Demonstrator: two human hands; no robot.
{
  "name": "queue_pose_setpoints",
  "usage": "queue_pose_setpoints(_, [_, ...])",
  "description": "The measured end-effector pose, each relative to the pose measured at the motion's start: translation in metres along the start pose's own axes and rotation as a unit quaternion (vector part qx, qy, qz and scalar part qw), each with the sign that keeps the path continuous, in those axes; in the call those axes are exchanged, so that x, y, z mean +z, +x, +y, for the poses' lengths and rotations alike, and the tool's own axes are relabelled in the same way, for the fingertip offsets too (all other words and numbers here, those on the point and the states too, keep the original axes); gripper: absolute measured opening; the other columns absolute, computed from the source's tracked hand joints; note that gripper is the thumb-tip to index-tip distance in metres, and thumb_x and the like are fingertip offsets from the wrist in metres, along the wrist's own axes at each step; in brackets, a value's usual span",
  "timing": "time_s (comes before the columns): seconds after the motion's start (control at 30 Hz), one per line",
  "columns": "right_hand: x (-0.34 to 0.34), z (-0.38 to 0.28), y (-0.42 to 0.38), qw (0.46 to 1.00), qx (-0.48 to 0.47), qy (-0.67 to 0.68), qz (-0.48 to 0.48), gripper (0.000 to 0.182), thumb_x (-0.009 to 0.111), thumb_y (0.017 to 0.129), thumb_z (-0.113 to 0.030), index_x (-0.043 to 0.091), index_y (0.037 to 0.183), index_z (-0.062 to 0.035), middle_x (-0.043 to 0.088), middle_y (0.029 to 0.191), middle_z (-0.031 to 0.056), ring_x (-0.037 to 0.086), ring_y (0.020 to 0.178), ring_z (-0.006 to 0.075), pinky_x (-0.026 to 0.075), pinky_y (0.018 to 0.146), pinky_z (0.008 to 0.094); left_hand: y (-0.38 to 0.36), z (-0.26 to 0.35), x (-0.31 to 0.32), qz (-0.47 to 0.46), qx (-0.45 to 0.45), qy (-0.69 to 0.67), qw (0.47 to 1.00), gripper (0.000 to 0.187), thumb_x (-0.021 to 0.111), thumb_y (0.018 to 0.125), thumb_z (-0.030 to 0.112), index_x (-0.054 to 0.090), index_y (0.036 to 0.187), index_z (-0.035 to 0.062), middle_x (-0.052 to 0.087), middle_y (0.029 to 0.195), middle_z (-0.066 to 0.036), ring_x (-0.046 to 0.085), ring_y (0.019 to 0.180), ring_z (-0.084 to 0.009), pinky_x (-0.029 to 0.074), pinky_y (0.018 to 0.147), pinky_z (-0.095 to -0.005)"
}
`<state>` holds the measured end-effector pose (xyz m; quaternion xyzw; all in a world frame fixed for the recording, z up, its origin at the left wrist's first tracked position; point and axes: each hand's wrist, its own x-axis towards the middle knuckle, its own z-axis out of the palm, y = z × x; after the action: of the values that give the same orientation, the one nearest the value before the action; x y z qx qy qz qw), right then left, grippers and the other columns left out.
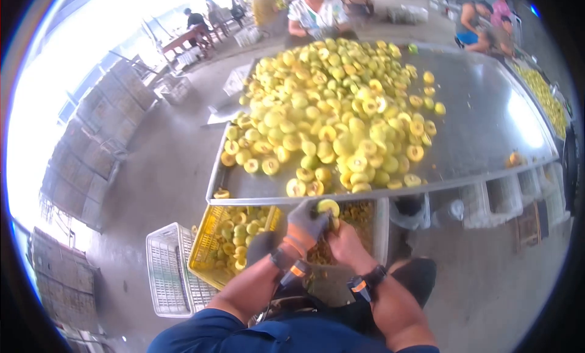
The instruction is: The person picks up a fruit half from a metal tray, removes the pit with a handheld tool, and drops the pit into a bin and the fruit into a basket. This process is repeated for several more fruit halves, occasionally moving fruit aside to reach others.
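My left hand point(306, 224), in a grey glove with an orange cuff, is closed around a halved yellow-green fruit point(328, 207), its cut face showing. My bare right hand point(346, 242) is closed right beside it, fingers almost touching the fruit; a small dark thing shows between the hands, too blurred to name. Both hands are just off the near edge of a metal table point(481, 115) that bears a large heap of halved fruit point(323, 109), many with brown centres. Under my hands is a bin point(382, 231) holding brown scraps point(359, 222).
A yellow crate point(203, 249) of fruit halves stands left of my knees, against a white crate point(164, 274). White crates point(506, 194) sit below the table's right side. A person point(317, 15) sits across the table; others work farther back. Stacked crates point(79, 164) line the left.
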<state>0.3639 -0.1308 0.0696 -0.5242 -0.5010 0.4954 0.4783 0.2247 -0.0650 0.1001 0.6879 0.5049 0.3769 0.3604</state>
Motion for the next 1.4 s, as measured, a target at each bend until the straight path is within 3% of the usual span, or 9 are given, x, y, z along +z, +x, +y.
queue_pose_setpoints(0.07, [-0.004,-0.017,-0.002,0.979,0.168,0.095,-0.064,0.025,0.058,0.097,-0.012,0.067,0.114,0.0032,0.075,0.100,0.0200,0.071,0.094,0.0320,0.053,0.088,0.0446,0.001,-0.010,-0.006,-0.040,-0.042,-0.096,0.994,0.032,0.074,0.095,0.007,0.070,0.127,-0.0003,0.076,0.112,-0.011,0.070,0.102,-0.0132,0.056,0.093,-0.0306])
queue_pose_setpoints(0.17, [0.001,-0.011,-0.004,1.000,-0.001,-0.002,-0.017,0.027,0.060,0.095,-0.016,0.068,0.112,0.0032,0.074,0.096,0.0173,0.070,0.090,0.0313,0.053,0.085,0.0421,0.009,-0.033,-0.008,-0.063,-0.099,-0.248,0.962,0.033,0.073,0.097,0.018,0.071,0.124,0.0001,0.077,0.111,-0.019,0.072,0.101,-0.0177,0.056,0.092,-0.0332])
queue_pose_setpoints(0.43, [0.007,0.006,0.000,0.989,0.112,0.000,-0.093,0.026,0.062,0.099,-0.017,0.067,0.116,0.0024,0.074,0.103,0.0131,0.069,0.096,0.0257,0.055,0.088,0.0418,0.014,-0.092,0.022,0.067,0.130,0.176,0.974,0.032,0.060,0.091,-0.002,0.068,0.122,-0.0032,0.072,0.116,-0.024,0.069,0.108,-0.0420,0.056,0.098,-0.0439])
queue_pose_setpoints(0.67, [0.018,0.008,-0.006,0.998,-0.011,-0.026,-0.053,0.030,0.061,0.101,-0.023,0.069,0.114,0.0021,0.075,0.103,0.0230,0.072,0.101,0.0408,0.054,0.089,0.0453,0.002,-0.088,0.030,0.131,0.129,0.195,0.963,0.023,0.061,0.095,0.006,0.070,0.114,-0.0024,0.073,0.106,-0.023,0.070,0.099,-0.0411,0.057,0.089,-0.0441])
queue_pose_setpoints(0.83, [0.023,0.023,-0.002,0.985,-0.098,-0.134,-0.051,0.035,0.062,0.100,-0.027,0.069,0.116,0.0032,0.076,0.099,0.0135,0.072,0.092,0.0310,0.054,0.085,0.0416,-0.003,-0.030,0.026,0.127,-0.057,-0.018,0.990,0.022,0.062,0.103,0.016,0.073,0.108,-0.0023,0.076,0.097,-0.019,0.071,0.087,-0.0334,0.056,0.081,-0.0397])
queue_pose_setpoints(1.0, [0.006,-0.030,-0.011,0.975,0.170,0.104,-0.103,0.024,0.060,0.102,-0.023,0.066,0.097,-0.0010,0.064,0.080,0.0032,0.060,0.068,0.0184,0.047,0.061,0.0362,0.010,-0.047,0.030,0.113,-0.086,-0.117,0.983,0.021,0.060,0.102,0.010,0.072,0.113,-0.0035,0.076,0.099,-0.020,0.073,0.089,-0.0324,0.056,0.081,-0.0397])
queue_pose_setpoints(1.1, [0.007,-0.025,-0.011,0.923,0.249,0.264,-0.127,0.021,0.060,0.102,-0.021,0.059,0.087,-0.0065,0.053,0.068,-0.0006,0.050,0.054,0.0139,0.039,0.050,0.0322,0.011,-0.078,0.031,0.118,0.095,0.006,0.988,0.019,0.061,0.100,0.007,0.072,0.112,-0.0031,0.076,0.104,-0.021,0.074,0.093,-0.0329,0.057,0.083,-0.0403])
queue_pose_setpoints(1.2, [0.006,-0.024,-0.016,0.885,0.291,0.313,-0.183,0.023,0.060,0.104,-0.020,0.053,0.085,-0.0092,0.046,0.065,-0.0025,0.044,0.049,0.0118,0.035,0.047,0.0305,0.009,-0.091,0.021,0.056,0.185,0.109,0.975,0.020,0.063,0.096,0.005,0.070,0.114,-0.0020,0.076,0.106,-0.020,0.073,0.096,-0.0347,0.058,0.086,-0.0412])
queue_pose_setpoints(1.4, [0.012,-0.029,-0.027,0.894,0.272,0.282,-0.218,0.017,0.058,0.107,-0.019,0.051,0.093,-0.0101,0.047,0.071,-0.0017,0.044,0.050,0.0116,0.036,0.047,0.0308,0.010,-0.063,0.001,-0.096,0.202,-0.123,0.967,0.027,0.069,0.088,0.009,0.068,0.114,0.0000,0.073,0.101,-0.017,0.071,0.090,-0.0377,0.057,0.084,-0.0406])
